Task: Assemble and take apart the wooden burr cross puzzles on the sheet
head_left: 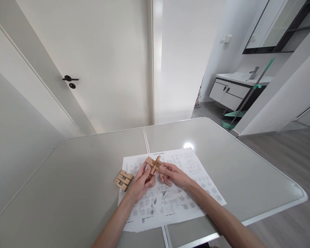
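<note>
Several notched wooden puzzle pieces, fitted crosswise into one small wooden burr puzzle (pixel 155 164), are held up between my two hands. My left hand (pixel 142 182) grips its left side with thumb and fingers. On the other side, my right hand (pixel 173 173) pinches the right end of the pieces. Both hands are over a large printed sheet (pixel 196 186) covered with small diagrams, too faint to read. Left of my left hand, more notched wooden pieces (pixel 124 180) lie side by side, partly on the sheet's left edge. My fingers hide part of the held pieces.
The sheet lies on a grey table (pixel 80 189) with a pale rim and a seam (pixel 146 139) down its middle. Behind it is a white door (pixel 113 62) with a black handle. At the right stand a washbasin cabinet (pixel 229 91) and a green dustpan (pixel 227 124).
</note>
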The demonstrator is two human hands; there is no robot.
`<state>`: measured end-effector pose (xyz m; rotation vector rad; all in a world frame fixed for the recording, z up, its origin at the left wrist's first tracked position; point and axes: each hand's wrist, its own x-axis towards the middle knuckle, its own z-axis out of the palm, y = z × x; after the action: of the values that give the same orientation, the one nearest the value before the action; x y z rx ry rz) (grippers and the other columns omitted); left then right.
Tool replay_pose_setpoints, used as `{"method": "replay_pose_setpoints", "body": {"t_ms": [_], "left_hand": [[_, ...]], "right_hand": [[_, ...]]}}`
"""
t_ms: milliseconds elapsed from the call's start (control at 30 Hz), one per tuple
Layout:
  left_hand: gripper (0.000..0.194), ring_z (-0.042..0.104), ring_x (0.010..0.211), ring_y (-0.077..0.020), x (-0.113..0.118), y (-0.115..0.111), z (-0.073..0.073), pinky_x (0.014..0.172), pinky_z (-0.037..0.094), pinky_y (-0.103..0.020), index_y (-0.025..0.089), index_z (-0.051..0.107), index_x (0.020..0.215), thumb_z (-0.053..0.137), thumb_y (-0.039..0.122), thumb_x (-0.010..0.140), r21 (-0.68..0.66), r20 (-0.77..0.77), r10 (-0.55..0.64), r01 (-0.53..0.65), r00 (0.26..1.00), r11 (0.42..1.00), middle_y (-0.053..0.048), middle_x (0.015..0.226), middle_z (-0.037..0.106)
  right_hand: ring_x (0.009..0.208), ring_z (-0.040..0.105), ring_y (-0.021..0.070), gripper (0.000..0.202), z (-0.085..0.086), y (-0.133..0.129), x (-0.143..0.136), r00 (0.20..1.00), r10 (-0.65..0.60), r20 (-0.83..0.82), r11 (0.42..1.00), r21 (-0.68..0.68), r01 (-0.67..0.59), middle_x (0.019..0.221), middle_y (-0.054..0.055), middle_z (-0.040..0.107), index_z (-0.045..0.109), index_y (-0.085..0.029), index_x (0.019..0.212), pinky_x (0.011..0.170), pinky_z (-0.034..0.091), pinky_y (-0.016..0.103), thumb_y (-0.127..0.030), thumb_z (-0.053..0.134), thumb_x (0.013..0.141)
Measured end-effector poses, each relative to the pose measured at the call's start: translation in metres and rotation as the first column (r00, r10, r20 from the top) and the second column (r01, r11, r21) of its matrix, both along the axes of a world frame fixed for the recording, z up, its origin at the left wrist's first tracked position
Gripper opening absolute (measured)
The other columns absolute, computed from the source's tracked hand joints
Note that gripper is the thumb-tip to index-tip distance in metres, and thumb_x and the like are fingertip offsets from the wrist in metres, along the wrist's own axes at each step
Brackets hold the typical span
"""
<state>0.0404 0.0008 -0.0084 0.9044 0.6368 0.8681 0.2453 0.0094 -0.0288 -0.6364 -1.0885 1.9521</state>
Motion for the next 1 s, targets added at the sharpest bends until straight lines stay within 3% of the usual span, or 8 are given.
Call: {"method": "replay_pose_setpoints", "body": {"t_ms": [167,300,367,467,533,600,800,1000], "left_hand": [[0.064,0.027,0.044,-0.0033,-0.001,-0.002,0.005,0.048,0.023,-0.022,0.033,0.034,0.155,0.053,0.061,0.1,0.09,-0.112,0.172,-0.162,0.979,0.983,0.003,0.083,0.059],[0.055,0.036,0.049,-0.008,-0.014,-0.002,0.018,0.053,0.035,-0.026,0.023,0.049,0.146,0.05,0.056,0.102,0.377,-0.33,0.292,-0.159,0.898,0.913,0.002,0.077,0.061],[0.046,0.045,0.056,-0.0118,-0.028,-0.001,0.021,0.058,0.04,-0.027,0.023,0.058,0.136,0.049,0.053,0.102,0.526,-0.481,0.429,-0.14,0.764,0.839,0.001,0.076,0.061],[0.038,0.059,0.074,-0.0191,-0.054,0.001,0.017,0.063,0.047,-0.03,0.025,0.065,0.122,0.049,0.052,0.1,0.688,-0.622,0.647,-0.086,0.441,0.72,-0.004,0.09,0.066],[0.036,0.062,0.104,-0.0269,-0.074,0.003,0.009,0.084,0.053,-0.039,0.026,0.066,0.118,0.053,0.052,0.097,0.773,-0.614,0.733,0.034,0.292,0.634,-0.008,0.108,0.067],[0.045,0.054,0.123,-0.0342,-0.09,0.003,0.0,0.103,0.047,-0.051,0.025,0.062,0.124,0.061,0.056,0.091,0.801,-0.599,0.783,0.131,0.167,0.585,-0.011,0.126,0.063],[0.088,0.045,0.134,-0.0426,-0.108,-0.004,-0.014,0.111,0.037,-0.063,0.022,0.046,0.142,0.073,0.069,0.073,0.745,-0.638,0.769,0.223,-0.035,0.629,-0.017,0.142,0.052],[0.086,0.053,0.128,-0.0416,-0.107,-0.009,-0.016,0.107,0.041,-0.061,0.02,0.043,0.143,0.07,0.069,0.077,0.701,-0.685,0.727,0.229,-0.047,0.675,-0.017,0.136,0.059]], "right_hand": [[0.043,0.038,0.0039,0.032,-0.004,0.005,0.006,0.977,-0.153,-0.151,0.978,-0.162,0.128,0.064,-0.004,0.061,0.063,-0.015,0.084,0.042,0.035,0.017,-0.043,0.075,0.095],[0.045,0.035,0.004,0.024,-0.011,0.015,0.021,0.894,-0.369,-0.253,0.919,-0.247,0.309,0.069,-0.005,0.058,0.063,-0.018,0.086,0.042,0.04,0.015,-0.036,0.079,0.092],[0.047,0.037,0.0045,0.022,-0.016,0.02,0.028,0.837,-0.465,-0.29,0.877,-0.281,0.39,0.074,-0.005,0.059,0.062,-0.019,0.086,0.042,0.043,0.014,-0.032,0.079,0.091],[0.046,0.036,0.0044,0.022,-0.022,0.027,0.038,0.753,-0.57,-0.328,0.816,-0.332,0.473,0.074,-0.006,0.055,0.059,-0.021,0.084,0.04,0.043,0.014,-0.027,0.079,0.09],[0.045,0.036,0.0041,0.023,-0.025,0.03,0.043,0.714,-0.612,-0.339,0.785,-0.364,0.501,0.072,-0.007,0.052,0.057,-0.022,0.084,0.04,0.044,0.014,-0.024,0.078,0.09],[0.045,0.037,0.004,0.022,-0.027,0.031,0.047,0.689,-0.64,-0.34,0.763,-0.389,0.516,0.072,-0.007,0.05,0.056,-0.023,0.086,0.04,0.044,0.013,-0.021,0.077,0.091],[0.046,0.037,0.004,0.023,-0.027,0.029,0.051,0.665,-0.677,-0.314,0.729,-0.411,0.548,0.073,-0.008,0.048,0.056,-0.024,0.093,0.041,0.045,0.013,-0.021,0.078,0.09],[0.045,0.035,0.0049,0.028,-0.024,0.027,0.051,0.674,-0.686,-0.274,0.721,-0.378,0.58,0.073,-0.008,0.046,0.056,-0.024,0.09,0.04,0.044,0.018,-0.029,0.083,0.086]]}}
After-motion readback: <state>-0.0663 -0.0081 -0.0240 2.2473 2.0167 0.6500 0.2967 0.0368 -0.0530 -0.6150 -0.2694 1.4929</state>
